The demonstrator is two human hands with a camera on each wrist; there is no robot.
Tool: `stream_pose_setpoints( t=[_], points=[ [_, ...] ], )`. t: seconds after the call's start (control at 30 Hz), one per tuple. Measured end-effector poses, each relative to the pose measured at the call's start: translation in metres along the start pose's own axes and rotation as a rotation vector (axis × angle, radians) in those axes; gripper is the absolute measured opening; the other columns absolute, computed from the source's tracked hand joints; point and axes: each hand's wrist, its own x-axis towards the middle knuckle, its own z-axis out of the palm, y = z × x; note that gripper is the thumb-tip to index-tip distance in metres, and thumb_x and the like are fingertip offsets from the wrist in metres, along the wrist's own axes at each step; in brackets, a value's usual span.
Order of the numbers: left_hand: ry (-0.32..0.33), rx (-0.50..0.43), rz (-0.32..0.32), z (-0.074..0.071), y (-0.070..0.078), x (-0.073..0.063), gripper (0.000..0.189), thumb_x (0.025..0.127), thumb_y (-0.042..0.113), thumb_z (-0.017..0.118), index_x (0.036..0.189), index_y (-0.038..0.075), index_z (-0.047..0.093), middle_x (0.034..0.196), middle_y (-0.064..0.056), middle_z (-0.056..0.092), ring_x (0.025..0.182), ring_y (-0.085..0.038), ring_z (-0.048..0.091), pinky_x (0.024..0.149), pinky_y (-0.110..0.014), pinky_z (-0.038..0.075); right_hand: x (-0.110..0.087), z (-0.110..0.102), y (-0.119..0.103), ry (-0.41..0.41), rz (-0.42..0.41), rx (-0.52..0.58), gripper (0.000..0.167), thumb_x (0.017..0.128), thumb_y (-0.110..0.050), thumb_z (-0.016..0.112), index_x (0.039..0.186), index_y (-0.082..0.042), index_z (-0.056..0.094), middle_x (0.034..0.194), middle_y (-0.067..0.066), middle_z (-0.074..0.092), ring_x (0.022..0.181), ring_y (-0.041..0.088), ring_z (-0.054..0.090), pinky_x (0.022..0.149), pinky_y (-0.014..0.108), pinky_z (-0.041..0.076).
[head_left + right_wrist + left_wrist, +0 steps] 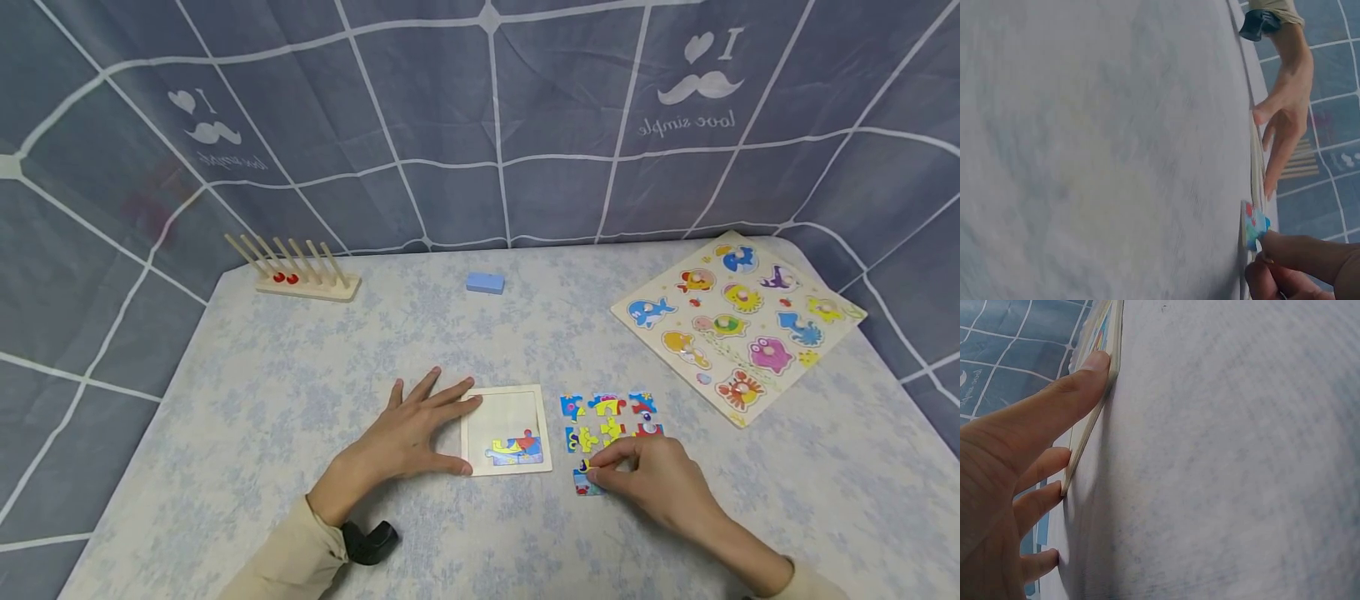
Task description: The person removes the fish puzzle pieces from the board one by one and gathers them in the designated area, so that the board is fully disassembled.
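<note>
A shallow wooden puzzle tray (463, 433) lies on the table with a few joined jigsaw pieces (517, 450) in its lower right corner. My left hand (408, 433) is spread at the tray's left side, thumb and fingertips touching its edge; in the left wrist view the thumb (1079, 384) rests on the rim. To the right of the tray, my right hand (660, 483) pinches a jigsaw piece (587, 485) with a red and blue picture between thumb and fingertips. The right wrist view shows this piece (1252, 225) tilted up. Loose jigsaw pieces (606, 405) lie just beyond, partly hidden by that hand.
A wooden sea-animal peg board (708, 333) lies at the back right. A peg stand (315, 287) with red beads is at the back left, and a blue block (485, 283) sits at the back middle. Patterned curtain (450, 108) surrounds the table.
</note>
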Motion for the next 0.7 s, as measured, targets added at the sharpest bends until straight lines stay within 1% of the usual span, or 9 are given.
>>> stream_pose_setpoints(
  t=[0.07,0.27,0.37,0.53,0.7],
  points=[
    [0.001,-0.002,0.002,0.0001,-0.0002,0.0001,0.087,0.073,0.058,0.079,0.147,0.024,0.049,0.159,0.004,0.03,0.148,-0.04,0.013,0.103,-0.078,0.009,0.0007,0.0003,-0.0008,0.014,0.007,-0.047,0.01,0.076,-0.031,0.084,0.076,-0.034,0.075,0.069,-0.017,0.063,0.057,0.007,0.05,0.05,0.027,0.036],
    [-0.002,-0.009,-0.003,-0.0002,-0.0004,0.0001,0.09,0.072,0.058,0.08,0.148,0.024,0.048,0.16,0.005,0.029,0.148,-0.039,0.011,0.104,-0.078,0.008,0.0029,0.0011,-0.0004,0.02,-0.011,-0.103,0.013,0.074,-0.037,0.085,0.072,-0.036,0.072,0.067,-0.017,0.06,0.062,0.005,0.05,0.053,0.028,0.036],
    [0.0,-0.005,-0.004,-0.0006,-0.0002,0.0,0.089,0.071,0.058,0.08,0.148,0.024,0.048,0.16,0.004,0.03,0.148,-0.039,0.011,0.104,-0.078,0.008,0.0043,0.0017,-0.0009,0.03,-0.024,-0.117,0.014,0.073,-0.036,0.085,0.071,-0.036,0.071,0.067,-0.018,0.06,0.063,0.005,0.05,0.054,0.028,0.037],
    [-0.014,-0.006,-0.011,-0.0007,0.0002,0.001,0.088,0.072,0.057,0.08,0.148,0.024,0.048,0.16,0.003,0.03,0.148,-0.04,0.011,0.105,-0.077,0.008,0.004,0.001,-0.0021,0.045,-0.053,-0.144,0.013,0.074,-0.035,0.084,0.073,-0.036,0.071,0.066,-0.02,0.059,0.065,0.003,0.051,0.056,0.028,0.038],
    [-0.014,-0.002,-0.014,-0.0003,-0.0002,0.0005,0.089,0.073,0.058,0.079,0.148,0.024,0.048,0.16,0.003,0.03,0.148,-0.039,0.011,0.105,-0.077,0.008,0.0073,-0.0014,-0.0094,0.074,-0.108,-0.119,0.011,0.076,-0.028,0.083,0.077,-0.033,0.073,0.071,-0.02,0.061,0.059,0.004,0.049,0.053,0.026,0.038]
  ],
)
